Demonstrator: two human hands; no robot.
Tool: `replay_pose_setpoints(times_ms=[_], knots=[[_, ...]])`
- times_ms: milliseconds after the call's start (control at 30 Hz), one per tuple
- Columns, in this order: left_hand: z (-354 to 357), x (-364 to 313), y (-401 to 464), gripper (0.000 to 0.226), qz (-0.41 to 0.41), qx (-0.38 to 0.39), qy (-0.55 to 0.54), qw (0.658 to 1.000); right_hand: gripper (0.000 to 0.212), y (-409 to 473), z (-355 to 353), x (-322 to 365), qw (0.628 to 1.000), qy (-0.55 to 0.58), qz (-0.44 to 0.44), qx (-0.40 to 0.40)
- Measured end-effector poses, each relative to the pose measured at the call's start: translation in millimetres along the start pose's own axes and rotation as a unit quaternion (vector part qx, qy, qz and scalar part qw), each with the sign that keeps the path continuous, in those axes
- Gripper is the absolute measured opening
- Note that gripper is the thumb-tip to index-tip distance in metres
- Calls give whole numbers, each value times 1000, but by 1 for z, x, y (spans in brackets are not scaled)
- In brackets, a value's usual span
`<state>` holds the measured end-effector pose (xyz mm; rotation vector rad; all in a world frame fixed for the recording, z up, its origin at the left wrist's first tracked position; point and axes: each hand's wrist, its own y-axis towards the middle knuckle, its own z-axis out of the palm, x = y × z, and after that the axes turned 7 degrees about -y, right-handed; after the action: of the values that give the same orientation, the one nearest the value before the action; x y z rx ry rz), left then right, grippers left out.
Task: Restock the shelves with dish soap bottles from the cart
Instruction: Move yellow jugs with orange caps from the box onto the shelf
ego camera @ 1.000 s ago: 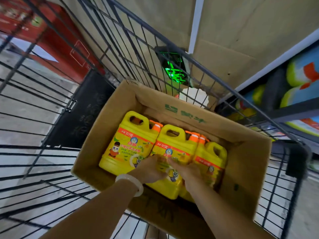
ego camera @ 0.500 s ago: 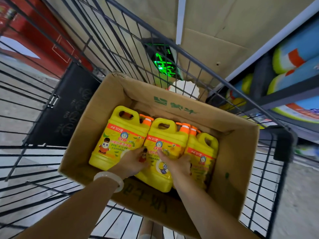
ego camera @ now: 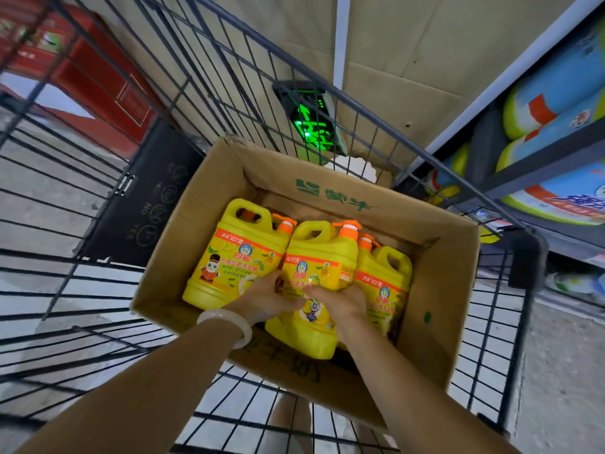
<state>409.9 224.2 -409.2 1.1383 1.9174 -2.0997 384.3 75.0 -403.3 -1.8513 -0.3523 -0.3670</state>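
— Three yellow jugs in view, all inside the cardboard box (ego camera: 435, 326), which sits in the wire cart (ego camera: 108, 263). Where are you?

— Both hands on the middle bottle (ego camera: 319, 276). It's raised above its neighbours, base toward me, orange pump cap pointing away toward the far wall of the box. So its long axis runs straight out from my wrists.

— Which hand has more of it?

— My right hand (ego camera: 343, 301) is curled round the right side of the body, fingers (ego camera: 355, 291) wrapped under the edge. My left hand (ego camera: 266, 298), the one with the pale bangle (ego camera: 229, 324), clasps the left side, fingertips on the label. Both are gripping it low, near the base; neither is on the handle.

— And the others?

— Left bottle (ego camera: 234, 253) lies flat just beside my left hand; right bottle (ego camera: 384, 280) is tucked behind my right, touching the one I'm holding.

— Destination?

— Shelves (ego camera: 537, 165) stand off to my right, so I reckon the lift goes up and rightward, right hand leading.
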Motion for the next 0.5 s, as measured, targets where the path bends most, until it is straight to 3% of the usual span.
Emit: replay_pose_setpoints(times_ms=[100, 233, 400, 500], knots=[[3, -24, -22, 82, 16, 40, -54, 998, 66, -27, -36, 9, 997, 27, -46, 53], [5, -56, -52, 112, 32, 113, -150, 982, 78, -63, -93, 30, 980, 88, -97, 152], [38, -126, -112, 67, 144, 112, -141, 973, 74, -119, -162, 60, 963, 101, -180, 175], [66, -171, -153, 71, 210, 114, -123, 963, 71, -160, -211, 75, 953, 88, -241, 162]])
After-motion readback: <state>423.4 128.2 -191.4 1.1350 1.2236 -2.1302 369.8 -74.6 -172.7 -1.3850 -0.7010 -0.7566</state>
